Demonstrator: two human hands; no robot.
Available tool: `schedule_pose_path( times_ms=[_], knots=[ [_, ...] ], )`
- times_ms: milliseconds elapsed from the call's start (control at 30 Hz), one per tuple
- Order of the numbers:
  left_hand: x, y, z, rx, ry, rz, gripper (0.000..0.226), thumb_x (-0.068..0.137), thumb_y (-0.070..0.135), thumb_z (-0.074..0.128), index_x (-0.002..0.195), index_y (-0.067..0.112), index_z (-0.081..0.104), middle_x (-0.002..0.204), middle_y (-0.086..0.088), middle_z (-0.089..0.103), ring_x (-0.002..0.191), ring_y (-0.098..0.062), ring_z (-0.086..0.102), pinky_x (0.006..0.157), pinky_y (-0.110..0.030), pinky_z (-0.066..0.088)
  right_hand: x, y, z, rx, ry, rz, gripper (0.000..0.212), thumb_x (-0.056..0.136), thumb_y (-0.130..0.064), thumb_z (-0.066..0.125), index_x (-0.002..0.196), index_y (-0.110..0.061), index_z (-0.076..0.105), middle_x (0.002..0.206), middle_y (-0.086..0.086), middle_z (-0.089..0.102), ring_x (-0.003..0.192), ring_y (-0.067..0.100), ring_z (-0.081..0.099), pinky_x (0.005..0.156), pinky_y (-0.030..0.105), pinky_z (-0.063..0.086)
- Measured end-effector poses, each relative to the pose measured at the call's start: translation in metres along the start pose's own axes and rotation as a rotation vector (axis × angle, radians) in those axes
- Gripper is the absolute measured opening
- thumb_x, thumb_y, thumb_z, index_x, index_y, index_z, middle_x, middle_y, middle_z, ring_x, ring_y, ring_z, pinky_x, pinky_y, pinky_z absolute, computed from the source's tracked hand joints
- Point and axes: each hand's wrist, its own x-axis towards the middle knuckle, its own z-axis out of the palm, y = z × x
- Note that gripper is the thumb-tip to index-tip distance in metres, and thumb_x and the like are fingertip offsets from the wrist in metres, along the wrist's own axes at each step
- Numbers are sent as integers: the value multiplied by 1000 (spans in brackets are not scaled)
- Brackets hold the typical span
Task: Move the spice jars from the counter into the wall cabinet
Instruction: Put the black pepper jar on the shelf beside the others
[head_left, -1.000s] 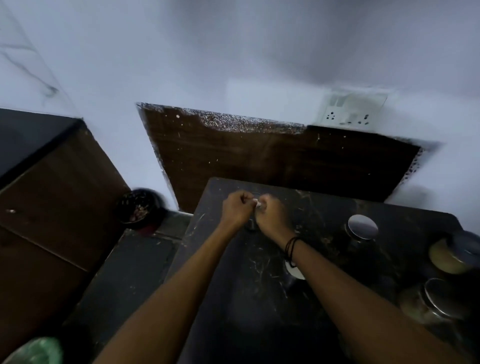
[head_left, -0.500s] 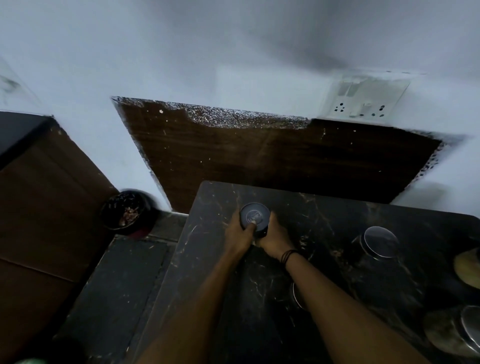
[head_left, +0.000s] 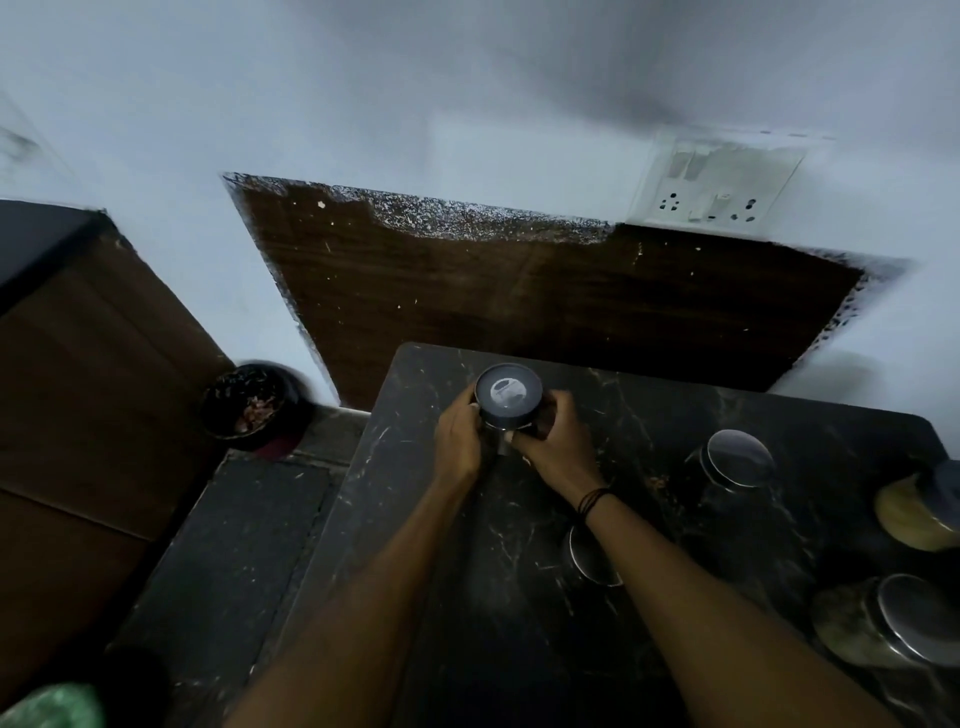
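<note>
A spice jar with a round metal lid is held over the far left part of the black marble counter. My left hand grips its left side and my right hand grips its right side and lower part. Another lidded jar stands to the right. A jar of yellow powder and a jar of greenish spice sit at the right edge. One more jar shows partly behind my right forearm. The wall cabinet is out of view.
A brown wooden panel lines the wall behind the counter, with a white socket plate above it. A dark bin stands on the floor to the left, beside a brown cabinet.
Both hands were pinched together low on the counter; now they hold the jar, which has come up towards the camera so its lid looks larger.
</note>
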Motion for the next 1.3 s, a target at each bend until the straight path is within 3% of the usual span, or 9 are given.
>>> schedule_pose_path(
  times_ms=[267,467,533,667,800,933,1000,1100,1300],
  knots=[
    [-43,21,4,-102,134,57,30,98,15,57,127,6,61,123,-11,65,113,-22,63,98,-42,54,-54,-37,-32,409,-82,-115,38,100,-24,55,137,-29,48,136,0,60,114,9,63,84,21,54],
    [-70,44,16,-207,51,139,47,81,41,72,118,20,52,111,-3,63,96,-8,66,76,-21,55,-72,-61,-46,428,-176,-220,38,90,-31,62,126,-39,55,121,-5,68,111,15,67,83,25,56],
    [-75,50,18,-270,52,118,46,82,43,69,117,18,54,108,-4,67,95,-15,68,75,-25,57,-73,-62,-49,504,-160,-190,34,95,-27,58,129,-30,55,119,-1,70,110,21,68,81,27,58],
    [-75,55,16,-479,31,17,28,94,22,58,120,11,62,109,-8,72,99,-27,69,76,-32,59,-71,-61,-57,747,-66,-31,40,99,-35,45,129,-8,53,122,19,66,108,35,65,83,41,55],
    [-83,63,24,-513,-117,-10,54,91,37,62,135,9,49,118,-13,69,102,-27,68,81,-36,58,-77,-64,-55,682,-153,28,43,105,-41,30,115,-20,66,109,6,75,103,23,71,80,33,58],
    [-89,67,26,-387,-88,35,66,84,42,67,140,17,43,126,-12,64,107,-25,69,82,-34,58,-79,-67,-51,471,-4,-82,35,107,-32,30,130,-16,50,115,8,67,100,18,69,75,30,57],
    [-90,70,25,-333,-86,92,61,89,42,60,141,15,42,125,-11,64,106,-20,69,82,-28,57,-83,-67,-49,465,-17,-171,34,107,-33,31,132,-16,48,114,6,66,92,9,70,70,22,56],
    [-89,79,25,-284,-48,178,52,100,37,39,138,3,45,118,-10,65,101,-13,67,81,-24,55,-87,-73,-51,511,-60,-228,32,106,-30,37,133,-19,49,119,5,65,103,14,68,80,26,57],
    [-94,100,23,-228,-10,226,53,100,38,29,135,2,47,126,-23,59,116,-37,58,99,-51,48,-90,-87,-61,527,-42,-275,22,105,-27,41,119,-33,56,117,1,67,108,17,66,90,35,55]
  ],
)
